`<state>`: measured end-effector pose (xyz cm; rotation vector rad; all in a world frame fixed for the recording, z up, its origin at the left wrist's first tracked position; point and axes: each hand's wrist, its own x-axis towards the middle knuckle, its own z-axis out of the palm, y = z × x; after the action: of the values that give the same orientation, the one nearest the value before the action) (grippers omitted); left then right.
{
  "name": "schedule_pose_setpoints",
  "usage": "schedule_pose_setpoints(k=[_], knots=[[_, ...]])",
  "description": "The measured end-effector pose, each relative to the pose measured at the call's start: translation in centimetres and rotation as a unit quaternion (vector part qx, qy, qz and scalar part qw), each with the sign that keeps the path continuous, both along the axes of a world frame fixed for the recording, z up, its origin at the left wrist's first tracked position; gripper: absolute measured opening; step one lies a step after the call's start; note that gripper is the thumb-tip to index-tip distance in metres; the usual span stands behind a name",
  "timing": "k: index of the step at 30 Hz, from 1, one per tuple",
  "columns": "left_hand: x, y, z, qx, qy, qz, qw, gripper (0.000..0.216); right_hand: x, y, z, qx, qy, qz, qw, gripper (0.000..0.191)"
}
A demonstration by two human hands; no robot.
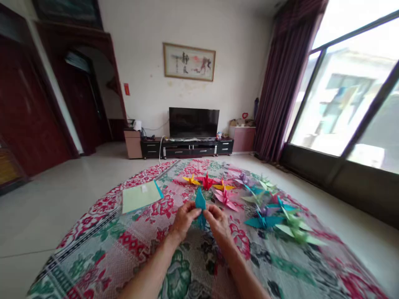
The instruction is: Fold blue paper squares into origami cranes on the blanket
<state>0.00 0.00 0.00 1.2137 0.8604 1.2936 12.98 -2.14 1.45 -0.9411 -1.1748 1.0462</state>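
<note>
Lower half of the folded teal paper piece [200,201] hidden behind the fingers of the left hand [183,220] and right hand [219,222]. Both forearms cut off by the bottom edge. Small items beside the black flat television [193,122] too small to tell.

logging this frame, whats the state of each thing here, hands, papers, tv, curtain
left hand: pinching the teal paper
right hand: pinching the teal paper
teal paper: part folded, held upright over the cloth
paper cranes: finished, lying on the cloth
paper stack: flat, unfolded
floral cloth: spread flat
tv: off
curtain: drawn aside
</note>
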Motion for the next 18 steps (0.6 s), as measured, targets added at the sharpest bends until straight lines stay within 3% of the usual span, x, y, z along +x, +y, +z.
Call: schedule_pose_setpoints(k=[8, 18], knots=[[-0.1, -0.4, 0.8, -0.007, -0.025, -0.039, 0.999, 0.028, 0.3, -0.3, 0.1, -0.059, 0.049, 0.082, 0.994, 0.032], [-0.2, -0.3, 0.4, -0.024, -0.028, -0.028, 0.999, 0.027, 0.4, -0.6, 0.6, -0.036, 0.003, 0.035, 0.999, 0.029]])
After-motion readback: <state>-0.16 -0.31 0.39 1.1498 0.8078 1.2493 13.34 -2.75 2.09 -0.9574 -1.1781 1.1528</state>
